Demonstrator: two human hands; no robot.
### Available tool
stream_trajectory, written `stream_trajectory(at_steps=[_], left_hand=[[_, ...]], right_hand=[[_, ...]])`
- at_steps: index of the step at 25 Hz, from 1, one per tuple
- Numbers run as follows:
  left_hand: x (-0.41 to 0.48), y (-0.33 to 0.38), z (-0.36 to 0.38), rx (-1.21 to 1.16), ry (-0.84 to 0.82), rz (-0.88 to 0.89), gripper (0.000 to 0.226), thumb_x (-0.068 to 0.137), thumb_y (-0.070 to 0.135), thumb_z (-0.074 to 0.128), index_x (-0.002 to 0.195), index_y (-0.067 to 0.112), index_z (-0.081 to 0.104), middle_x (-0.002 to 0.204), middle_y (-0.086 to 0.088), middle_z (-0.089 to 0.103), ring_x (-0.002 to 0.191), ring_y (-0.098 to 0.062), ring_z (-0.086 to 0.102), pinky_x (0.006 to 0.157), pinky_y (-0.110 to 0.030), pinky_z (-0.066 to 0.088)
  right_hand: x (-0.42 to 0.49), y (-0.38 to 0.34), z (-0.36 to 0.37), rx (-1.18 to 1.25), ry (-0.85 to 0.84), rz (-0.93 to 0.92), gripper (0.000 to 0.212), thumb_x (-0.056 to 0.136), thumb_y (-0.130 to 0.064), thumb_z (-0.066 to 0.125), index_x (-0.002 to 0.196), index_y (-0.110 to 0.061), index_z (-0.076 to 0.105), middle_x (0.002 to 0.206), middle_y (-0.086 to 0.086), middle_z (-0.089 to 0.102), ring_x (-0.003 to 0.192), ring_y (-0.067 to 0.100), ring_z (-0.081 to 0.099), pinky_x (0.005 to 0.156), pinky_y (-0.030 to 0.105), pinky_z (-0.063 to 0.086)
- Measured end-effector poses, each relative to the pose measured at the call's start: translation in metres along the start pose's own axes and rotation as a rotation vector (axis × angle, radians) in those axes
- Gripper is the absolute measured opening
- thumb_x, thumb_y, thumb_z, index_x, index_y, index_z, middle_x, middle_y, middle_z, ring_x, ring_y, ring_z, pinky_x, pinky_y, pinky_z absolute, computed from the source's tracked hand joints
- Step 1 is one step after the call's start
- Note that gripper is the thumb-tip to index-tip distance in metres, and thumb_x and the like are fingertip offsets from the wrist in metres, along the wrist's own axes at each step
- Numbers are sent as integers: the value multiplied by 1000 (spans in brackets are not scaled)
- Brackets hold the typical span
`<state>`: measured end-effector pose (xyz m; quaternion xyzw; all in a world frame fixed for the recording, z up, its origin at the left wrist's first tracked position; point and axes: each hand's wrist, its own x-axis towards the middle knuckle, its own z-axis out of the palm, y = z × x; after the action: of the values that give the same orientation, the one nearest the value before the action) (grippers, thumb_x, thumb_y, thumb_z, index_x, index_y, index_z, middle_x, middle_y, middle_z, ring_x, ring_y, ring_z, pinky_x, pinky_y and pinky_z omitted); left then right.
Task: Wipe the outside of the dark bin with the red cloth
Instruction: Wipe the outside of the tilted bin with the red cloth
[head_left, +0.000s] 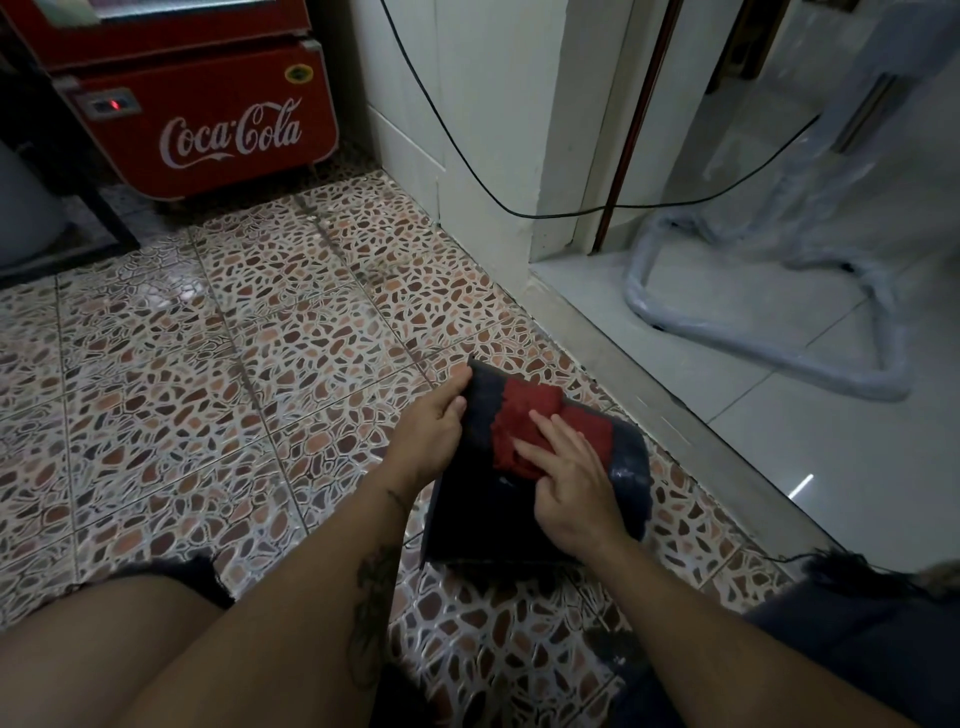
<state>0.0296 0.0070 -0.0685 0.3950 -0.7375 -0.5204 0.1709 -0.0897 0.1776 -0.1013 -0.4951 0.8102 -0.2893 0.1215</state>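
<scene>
The dark bin lies on its side on the pebble-patterned floor, between my knees and the doorway step. A crumpled red cloth rests on its upturned side. My right hand presses flat on the near part of the cloth, fingers spread. My left hand grips the bin's left edge, thumb on top and fingers curled around the side. The bin's far side and its opening are hidden from me.
A red Coca-Cola cooler stands at the back left. A black cable hangs along the white wall. Right of the raised step, a plastic-wrapped chair frame sits on white tiles. My bare knees fill the bottom.
</scene>
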Motion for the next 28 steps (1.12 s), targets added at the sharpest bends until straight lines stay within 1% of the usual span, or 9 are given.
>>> stream_trajectory(at_steps=[3,5,10,15,18,20,24,26,28], left_hand=[[0,2,2,-2,-3,10,43,102,14,47,143,24,53,151,4,50,141,-12,42,120,-34,30],[0,1,1,-11,-10,5,44,101,14,48,143,25,53,151,4,50,140,-12,43,120,-34,30],[-1,1,-1,-25,2,-11,43,101,14,48,142,27,54,149,4,52,140,-14,44,119,-33,31],[1,5,4,11,7,-11,44,101,24,46,143,32,52,152,5,48,140,-15,42,119,-32,29],[-3,-5,16,-119,79,-18,45,92,37,45,135,45,57,148,6,54,127,-8,52,107,-25,38],[-5,-9,28,-188,154,-30,44,92,36,44,132,46,59,143,8,59,117,-1,55,100,-20,40],[-1,-9,33,-28,262,52,48,91,34,39,134,42,59,144,16,57,133,-6,51,114,-35,40],[0,-6,33,80,290,140,46,95,25,41,137,30,60,146,10,56,135,-9,49,115,-32,36],[-1,1,33,156,302,214,45,96,19,43,138,22,59,146,3,56,136,-14,50,115,-29,34]], right_hand=[[4,-17,0,-22,-8,145,67,81,-18,34,145,-27,52,163,3,32,152,20,18,125,42,6],[13,-38,2,-53,-60,197,72,80,-24,31,151,-31,41,165,5,27,153,24,12,124,46,1],[26,-33,-1,-117,-186,86,66,91,-32,33,155,-42,24,168,0,15,154,20,1,119,60,-9],[61,9,-25,-192,-285,518,61,100,-51,15,158,-36,13,169,5,11,155,25,2,115,70,-5],[70,7,-28,-168,-341,635,60,101,-52,11,159,-36,7,169,7,4,154,30,-4,115,69,-7],[66,-13,-16,-172,-320,544,59,101,-51,13,158,-39,4,169,6,2,154,32,-8,116,67,-9],[28,-26,5,-229,-198,149,64,97,-53,17,158,-41,2,169,7,6,154,25,-8,119,58,-12],[14,-8,2,-230,-152,117,67,94,-55,18,158,-40,3,169,7,8,154,22,-6,121,53,-10],[6,12,-5,-223,-111,211,66,95,-56,17,158,-39,5,169,6,9,154,22,-4,122,52,-9]])
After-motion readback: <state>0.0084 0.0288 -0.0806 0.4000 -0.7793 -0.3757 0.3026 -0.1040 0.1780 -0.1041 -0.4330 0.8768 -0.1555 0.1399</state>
